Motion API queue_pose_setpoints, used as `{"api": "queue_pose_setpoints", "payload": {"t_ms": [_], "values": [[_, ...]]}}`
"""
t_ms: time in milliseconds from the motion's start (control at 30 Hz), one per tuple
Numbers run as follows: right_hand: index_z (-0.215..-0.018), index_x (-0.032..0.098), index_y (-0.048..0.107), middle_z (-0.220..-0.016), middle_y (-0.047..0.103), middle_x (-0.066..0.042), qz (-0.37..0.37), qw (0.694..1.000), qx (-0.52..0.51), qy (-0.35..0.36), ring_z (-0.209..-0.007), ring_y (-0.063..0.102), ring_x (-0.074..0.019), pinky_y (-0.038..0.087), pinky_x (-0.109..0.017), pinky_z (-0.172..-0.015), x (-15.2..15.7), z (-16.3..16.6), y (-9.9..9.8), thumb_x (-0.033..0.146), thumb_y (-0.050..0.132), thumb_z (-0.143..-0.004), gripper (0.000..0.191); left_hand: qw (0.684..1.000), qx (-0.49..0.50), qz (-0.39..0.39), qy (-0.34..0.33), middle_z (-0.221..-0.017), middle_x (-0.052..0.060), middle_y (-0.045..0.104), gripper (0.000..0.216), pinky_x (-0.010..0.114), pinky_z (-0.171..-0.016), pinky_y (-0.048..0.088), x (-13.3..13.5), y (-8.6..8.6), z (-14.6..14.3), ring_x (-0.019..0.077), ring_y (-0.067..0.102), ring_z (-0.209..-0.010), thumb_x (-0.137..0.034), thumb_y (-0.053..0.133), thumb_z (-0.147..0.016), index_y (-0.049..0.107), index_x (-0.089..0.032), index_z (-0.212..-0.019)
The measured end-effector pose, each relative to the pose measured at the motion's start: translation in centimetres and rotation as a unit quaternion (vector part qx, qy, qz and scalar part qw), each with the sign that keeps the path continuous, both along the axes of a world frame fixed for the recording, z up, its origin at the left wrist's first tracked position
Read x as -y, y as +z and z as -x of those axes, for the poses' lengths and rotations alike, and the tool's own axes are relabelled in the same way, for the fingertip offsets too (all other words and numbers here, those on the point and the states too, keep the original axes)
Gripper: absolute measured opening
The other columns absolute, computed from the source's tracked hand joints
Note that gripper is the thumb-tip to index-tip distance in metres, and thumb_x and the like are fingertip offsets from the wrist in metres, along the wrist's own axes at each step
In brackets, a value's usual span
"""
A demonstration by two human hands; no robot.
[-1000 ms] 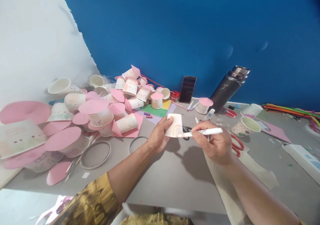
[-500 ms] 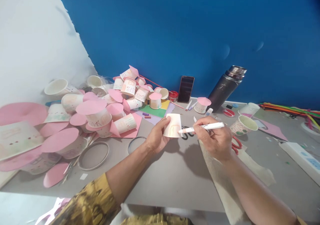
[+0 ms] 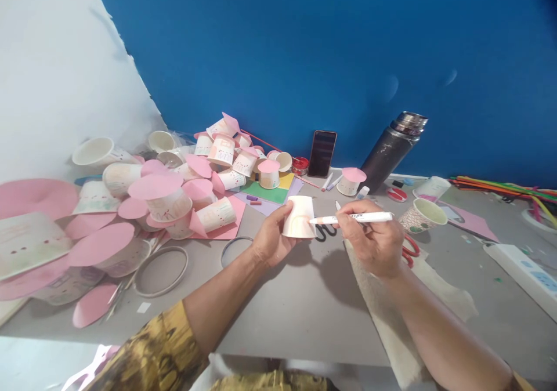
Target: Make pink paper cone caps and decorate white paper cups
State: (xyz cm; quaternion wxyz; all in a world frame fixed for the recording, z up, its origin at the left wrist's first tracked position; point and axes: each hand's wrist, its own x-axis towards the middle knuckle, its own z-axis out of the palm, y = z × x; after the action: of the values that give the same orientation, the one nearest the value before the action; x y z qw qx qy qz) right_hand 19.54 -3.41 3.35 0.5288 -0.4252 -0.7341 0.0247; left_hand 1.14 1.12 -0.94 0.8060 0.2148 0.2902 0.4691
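Above the near table [image 3: 300, 310], an upturned paper cup [image 3: 299, 217] is being gripped by the left hand [image 3: 270, 241], fingers closed round it, while a white marker [image 3: 354, 218], pinched in the right hand [image 3: 375, 245], is being pressed to its side; drawing seems underway, and a steadied cup is being called for next.

Left hand [image 3: 270, 241], right hand [image 3: 375, 245]: closed grips.

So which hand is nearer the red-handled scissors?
Right. The right hand, holding a white marker, lies just left of the scissors; the left hand holds the paper cup farther left.
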Motion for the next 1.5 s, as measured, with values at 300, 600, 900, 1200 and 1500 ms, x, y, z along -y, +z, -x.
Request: {"api": "queue_pose_setpoints", "payload": {"t_ms": [300, 600, 900, 1200, 1500], "values": [[-0.080, 0.021, 0.065, -0.060, 0.063, 0.004, 0.004, 1.000, -0.009, 0.017, -0.044, 0.049, -0.0096, 0.038, -0.024, -0.044, -0.07, -0.08, 0.08, 0.023, 0.061, -0.092, 0.013, 1.000, -0.001, -0.004, 0.001, -0.091, 0.012, 0.072, 0.033, 0.036, -0.067, 0.058, 0.06, 0.12, -0.01, 0.0242, 0.069, -0.078, -0.038, 0.063, -0.092, 0.068, -0.012, -0.112], [-0.077, 0.021, 0.064, -0.059, 0.062, 0.004, 0.027, 0.999, 0.008, 0.045, -0.043, 0.045, -0.0091, 0.036, -0.024, -0.043, 0.05, 0.36, 0.13, 0.024, 0.061, -0.090, 0.014, 0.999, 0.005, -0.016, 0.036, -0.086, 0.006, 0.071, 0.021, 0.029, -0.073, 0.054, 0.04, -0.08, -0.37, 0.0184, 0.067, -0.076, -0.030, 0.070, -0.088, 0.070, -0.013, -0.100], [-0.079, 0.021, 0.065, -0.063, 0.064, 0.004, 0.008, 0.997, 0.040, 0.063, -0.046, 0.046, -0.0092, 0.038, -0.024, -0.045, -0.10, 0.34, 0.13, 0.022, 0.060, -0.092, 0.014, 0.998, -0.007, -0.051, 0.021, -0.083, 0.005, 0.067, 0.022, 0.027, -0.070, 0.052, -0.03, -0.30, -0.41, 0.0175, 0.063, -0.075, -0.033, 0.071, -0.086, 0.069, -0.014, -0.098], [-0.079, 0.021, 0.062, -0.061, 0.060, 0.005, -0.010, 0.997, 0.042, 0.071, -0.045, 0.044, -0.0088, 0.035, -0.024, -0.044, -0.03, 0.11, 0.34, 0.018, 0.059, -0.092, 0.013, 0.999, -0.004, -0.034, 0.018, -0.085, 0.006, 0.068, 0.019, 0.027, -0.070, 0.053, 0.06, -0.33, -0.50, 0.0172, 0.064, -0.075, -0.031, 0.068, -0.088, 0.069, -0.013, -0.097], [-0.081, 0.022, 0.062, -0.062, 0.061, 0.005, -0.026, 0.998, 0.030, 0.049, -0.045, 0.044, -0.0083, 0.036, -0.023, -0.044, -0.22, -0.33, 0.02, 0.020, 0.061, -0.092, 0.011, 1.000, 0.009, -0.002, 0.016, -0.087, 0.008, 0.072, 0.023, 0.029, -0.069, 0.055, 0.07, -0.01, -0.54, 0.0188, 0.067, -0.074, -0.029, 0.065, -0.091, 0.070, -0.011, -0.104]]}}
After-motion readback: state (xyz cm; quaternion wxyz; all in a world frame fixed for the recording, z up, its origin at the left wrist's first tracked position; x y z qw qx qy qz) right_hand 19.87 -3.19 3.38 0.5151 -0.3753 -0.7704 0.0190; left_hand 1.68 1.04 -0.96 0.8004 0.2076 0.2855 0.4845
